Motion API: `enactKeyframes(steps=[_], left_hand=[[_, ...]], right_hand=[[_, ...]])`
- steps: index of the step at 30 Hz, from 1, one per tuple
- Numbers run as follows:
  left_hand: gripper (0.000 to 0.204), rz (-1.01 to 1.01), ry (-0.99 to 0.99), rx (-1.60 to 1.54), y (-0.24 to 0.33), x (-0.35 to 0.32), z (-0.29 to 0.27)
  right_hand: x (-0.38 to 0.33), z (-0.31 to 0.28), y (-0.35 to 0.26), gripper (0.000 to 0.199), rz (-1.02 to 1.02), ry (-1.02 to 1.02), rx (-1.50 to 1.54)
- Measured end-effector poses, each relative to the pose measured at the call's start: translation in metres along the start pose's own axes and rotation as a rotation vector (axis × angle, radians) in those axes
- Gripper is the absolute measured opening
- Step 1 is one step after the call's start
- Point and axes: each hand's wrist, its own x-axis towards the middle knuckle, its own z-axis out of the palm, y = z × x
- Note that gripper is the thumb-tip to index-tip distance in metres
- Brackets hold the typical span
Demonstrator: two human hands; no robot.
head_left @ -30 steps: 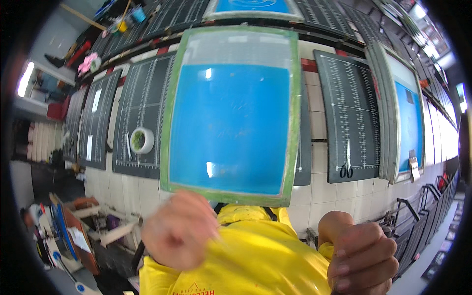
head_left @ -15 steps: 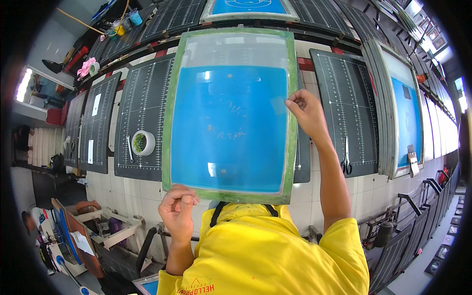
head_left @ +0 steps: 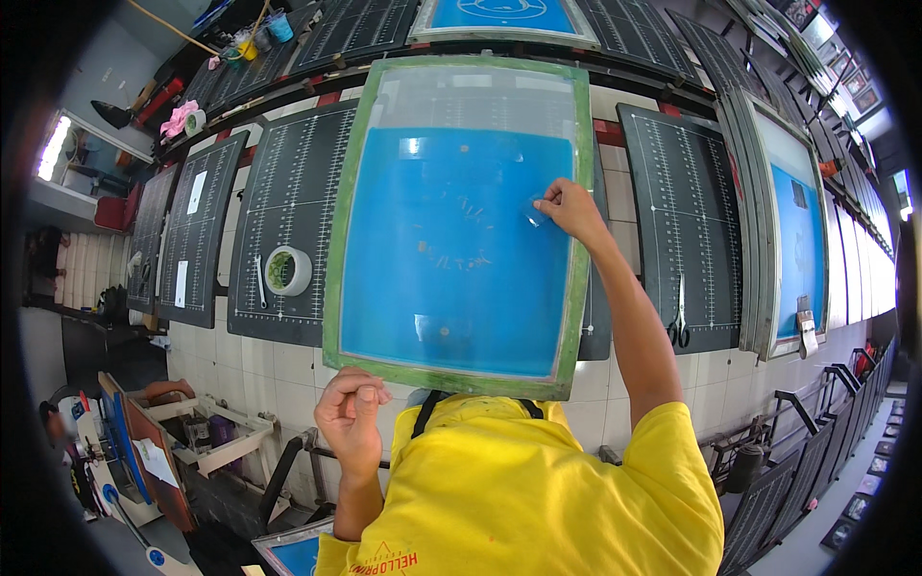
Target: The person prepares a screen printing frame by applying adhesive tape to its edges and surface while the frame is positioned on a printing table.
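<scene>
A screen-printing screen (head_left: pixel 338 278) with a green-taped border and a blue coated mesh stands in front of me. Faint pale marks show in the mesh's middle. My right hand (head_left: pixel 573 208) is over the right side of the blue area, thumb and fingers pinching a small clear piece of tape (head_left: pixel 534 215). Whether the tape touches the mesh I cannot tell. At the screen's lower left corner is my left hand (head_left: pixel 350 422), closed with fingers curled and thumb pressed against them. What it holds, if anything, is hidden.
Dark gridded boards flank the screen. On the left one (head_left: pixel 288 211) lie a tape roll (head_left: pixel 300 272) and a wrench (head_left: pixel 260 281); scissors (head_left: pixel 681 312) lie on the right one. More framed screens (head_left: pixel 764 230) lean further right, with a brush (head_left: pixel 806 326) against them.
My right hand has moved left from the screen's right edge, over the blue mesh, carrying the clear tape, which now looks more crumpled. The left hand stays near the corner.
</scene>
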Motion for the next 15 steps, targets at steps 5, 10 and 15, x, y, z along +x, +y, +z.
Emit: enactKeyframes(steps=[5, 10, 15], left_hand=[[0.017, -0.006, 0.008, -0.003, -0.001, 0.0, 0.0], [0.015, -0.01, -0.001, -0.02, -0.002, 0.001, 0.0], [0.014, -0.011, -0.017, -0.036, -0.005, 0.001, 0.001]], right_hand=[[-0.006, 0.003, -0.003, 0.034, -0.024, 0.046, -0.074], [-0.015, 0.006, -0.011, 0.038, -0.059, 0.095, -0.15], [-0.022, 0.017, -0.007, 0.043, -0.168, 0.219, -0.254]])
